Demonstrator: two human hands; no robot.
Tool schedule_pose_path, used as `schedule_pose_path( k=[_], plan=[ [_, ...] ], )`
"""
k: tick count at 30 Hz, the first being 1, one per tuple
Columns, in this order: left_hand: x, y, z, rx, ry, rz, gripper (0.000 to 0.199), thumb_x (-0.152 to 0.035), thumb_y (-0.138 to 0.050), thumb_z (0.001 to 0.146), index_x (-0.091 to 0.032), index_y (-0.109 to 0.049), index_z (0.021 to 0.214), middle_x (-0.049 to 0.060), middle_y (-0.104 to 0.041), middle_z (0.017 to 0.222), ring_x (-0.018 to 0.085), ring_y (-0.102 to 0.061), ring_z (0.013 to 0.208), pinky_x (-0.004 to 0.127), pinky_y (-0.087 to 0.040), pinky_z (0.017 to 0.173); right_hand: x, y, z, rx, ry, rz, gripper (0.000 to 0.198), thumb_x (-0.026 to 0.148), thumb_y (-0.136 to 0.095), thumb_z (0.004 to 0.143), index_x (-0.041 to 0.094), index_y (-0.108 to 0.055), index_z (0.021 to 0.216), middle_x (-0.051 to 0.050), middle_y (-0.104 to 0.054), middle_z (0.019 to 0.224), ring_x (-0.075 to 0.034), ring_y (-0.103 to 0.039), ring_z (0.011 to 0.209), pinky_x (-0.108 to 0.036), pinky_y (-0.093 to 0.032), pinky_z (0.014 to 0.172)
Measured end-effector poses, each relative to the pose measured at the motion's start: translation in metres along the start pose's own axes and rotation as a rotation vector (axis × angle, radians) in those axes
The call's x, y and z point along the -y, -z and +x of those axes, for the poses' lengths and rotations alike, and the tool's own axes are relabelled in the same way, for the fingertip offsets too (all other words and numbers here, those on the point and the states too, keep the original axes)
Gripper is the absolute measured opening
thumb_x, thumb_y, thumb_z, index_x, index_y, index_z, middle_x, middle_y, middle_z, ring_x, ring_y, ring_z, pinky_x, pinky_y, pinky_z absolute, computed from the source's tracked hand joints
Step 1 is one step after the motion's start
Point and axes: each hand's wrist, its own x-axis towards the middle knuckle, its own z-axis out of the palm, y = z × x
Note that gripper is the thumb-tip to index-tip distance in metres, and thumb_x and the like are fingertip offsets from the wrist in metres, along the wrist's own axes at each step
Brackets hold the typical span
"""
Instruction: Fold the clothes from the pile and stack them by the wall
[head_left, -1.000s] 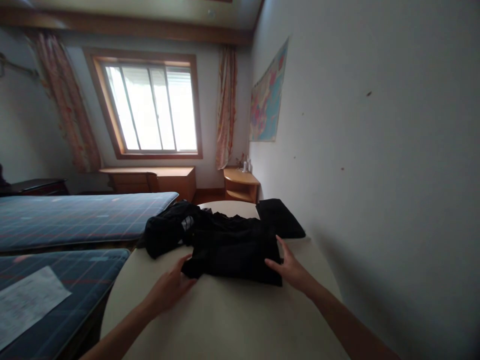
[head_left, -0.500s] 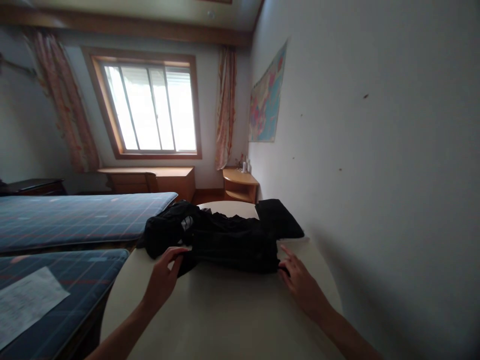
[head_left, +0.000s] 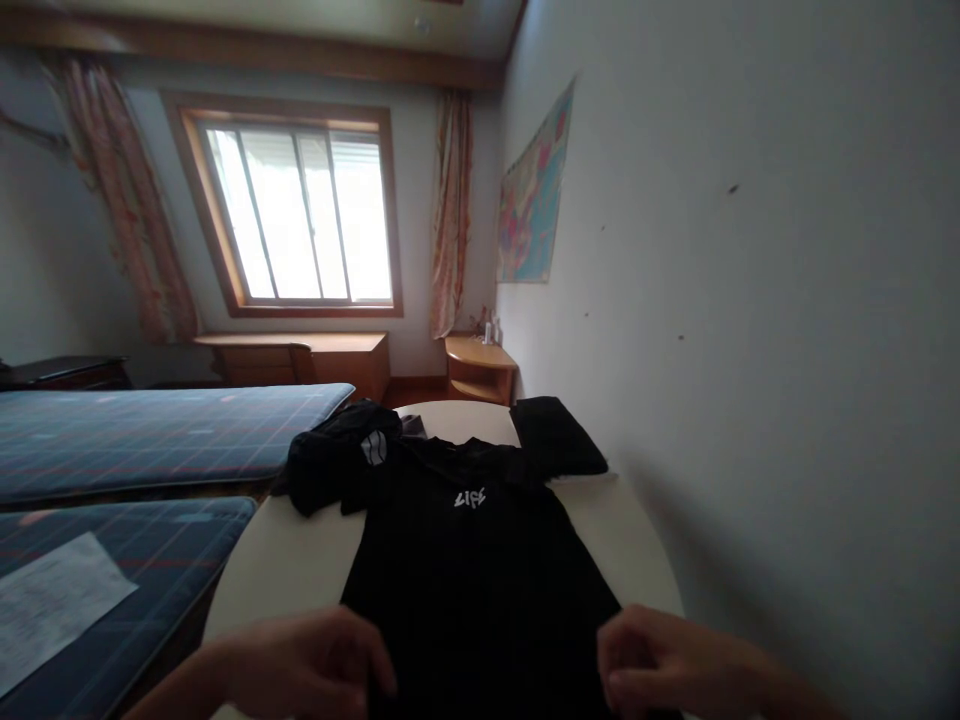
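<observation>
A black T-shirt (head_left: 480, 570) with white "LIFE" lettering lies spread over the round pale table (head_left: 262, 560), its neck toward the far side. My left hand (head_left: 315, 660) is closed at the shirt's lower left side, fingers bent down onto the cloth. On the lower right side, my right hand (head_left: 660, 660) is likewise closed, gripping the shirt's edge. The bottom hem runs out of view below. A heap of black clothes (head_left: 330, 460) with a white mark touches the shirt's left sleeve. Beyond the right sleeve lies a folded black garment (head_left: 559, 435).
Two plaid mattresses (head_left: 150, 435) lie to the left, one bearing a sheet of paper (head_left: 64, 600). A white wall (head_left: 750, 420) stands close on the right. A desk (head_left: 330, 350) and a corner shelf (head_left: 484, 355) stand under the window side.
Both hands have come toward me, drawing the shirt's lower part down the table. The bunched cloth is now spread flat, and its white lettering shows.
</observation>
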Motion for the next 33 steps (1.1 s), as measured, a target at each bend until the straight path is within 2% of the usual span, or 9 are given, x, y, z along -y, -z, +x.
schedule_pose_path(
  k=[4,6,9,12,17,21,23,27,33],
  plan=[
    [0.020,0.019,0.050,-0.769,-0.065,0.406,0.036,-0.037,-0.049,0.090,-0.024,-0.061,0.121,0.007,-0.067,0.119,0.022,-0.062,0.109,0.036,-0.049,0.097,0.002,-0.004,0.029,-0.420,0.097,-0.354,0.026,0.036,-0.062,0.084,0.023,-0.070,0.104,-0.006,-0.069,0.108,-0.022,-0.063,0.099,-0.031,-0.046,0.090],
    [0.036,0.031,0.071,-0.970,-0.099,0.584,0.043,-0.032,-0.045,0.091,-0.022,-0.056,0.132,0.009,-0.055,0.141,0.026,-0.053,0.127,0.044,-0.039,0.111,-0.003,-0.004,0.042,-0.511,0.119,-0.454,0.032,0.032,-0.063,0.083,0.025,-0.068,0.114,-0.007,-0.064,0.119,-0.023,-0.061,0.108,-0.033,-0.043,0.099],
    [0.056,0.040,0.088,-0.980,-0.002,0.755,0.053,-0.031,-0.044,0.091,-0.021,-0.047,0.143,0.010,-0.048,0.149,0.027,-0.051,0.131,0.045,-0.039,0.111,-0.007,-0.008,0.055,-0.525,0.088,-0.522,0.037,0.028,-0.064,0.081,0.024,-0.067,0.118,-0.008,-0.063,0.118,-0.024,-0.060,0.109,-0.034,-0.043,0.098],
    [0.060,0.032,0.081,-0.940,0.156,0.911,0.048,-0.029,-0.042,0.092,-0.018,-0.056,0.136,0.012,-0.056,0.141,0.028,-0.054,0.127,0.044,-0.041,0.108,-0.005,-0.015,0.058,-0.490,0.085,-0.530,0.026,0.028,-0.067,0.077,0.023,-0.070,0.103,-0.006,-0.066,0.109,-0.022,-0.062,0.099,-0.030,-0.045,0.088],
    [0.045,0.008,0.042,-0.856,0.448,1.064,0.042,-0.027,-0.032,0.096,-0.015,-0.068,0.114,0.015,-0.069,0.106,0.028,-0.069,0.094,0.040,-0.051,0.085,0.003,-0.022,0.062,-0.202,0.101,-0.417,0.013,0.034,-0.067,0.079,0.023,-0.073,0.082,0.002,-0.069,0.074,-0.013,-0.060,0.064,-0.021,-0.038,0.057],
    [0.037,0.018,0.032,-0.839,0.617,1.079,0.039,-0.027,-0.032,0.099,-0.014,-0.068,0.107,0.015,-0.071,0.098,0.030,-0.071,0.088,0.039,-0.052,0.074,0.011,-0.009,0.088,-0.449,0.101,-0.475,0.012,0.031,-0.062,0.084,0.023,-0.071,0.085,0.001,-0.070,0.076,-0.013,-0.061,0.066,-0.023,-0.037,0.061],
    [0.030,0.032,0.043,-0.874,0.598,1.072,0.037,-0.029,-0.032,0.100,-0.015,-0.066,0.103,0.013,-0.071,0.094,0.030,-0.071,0.088,0.037,-0.052,0.071,0.016,0.001,0.109,-0.646,0.052,-0.523,0.014,0.035,-0.060,0.086,0.023,-0.068,0.088,-0.001,-0.071,0.084,-0.016,-0.063,0.074,-0.025,-0.038,0.065],
    [0.011,0.067,0.088,-0.966,0.349,1.047,0.027,-0.027,-0.036,0.099,-0.019,-0.061,0.102,0.008,-0.069,0.099,0.024,-0.070,0.090,0.031,-0.050,0.070,0.023,0.019,0.154,-0.862,-0.133,-0.628,0.040,0.056,-0.059,0.085,0.019,-0.066,0.096,-0.010,-0.072,0.098,-0.025,-0.066,0.089,-0.030,-0.043,0.072],
    [-0.009,0.108,0.168,-0.979,0.128,0.928,0.029,-0.026,-0.044,0.096,-0.023,-0.058,0.121,0.007,-0.066,0.121,0.023,-0.064,0.110,0.032,-0.049,0.086,0.017,0.034,0.204,-0.881,-0.309,-0.591,0.050,0.063,-0.052,0.087,0.016,-0.067,0.094,-0.015,-0.072,0.104,-0.028,-0.067,0.097,-0.035,-0.045,0.080]
  ],
)
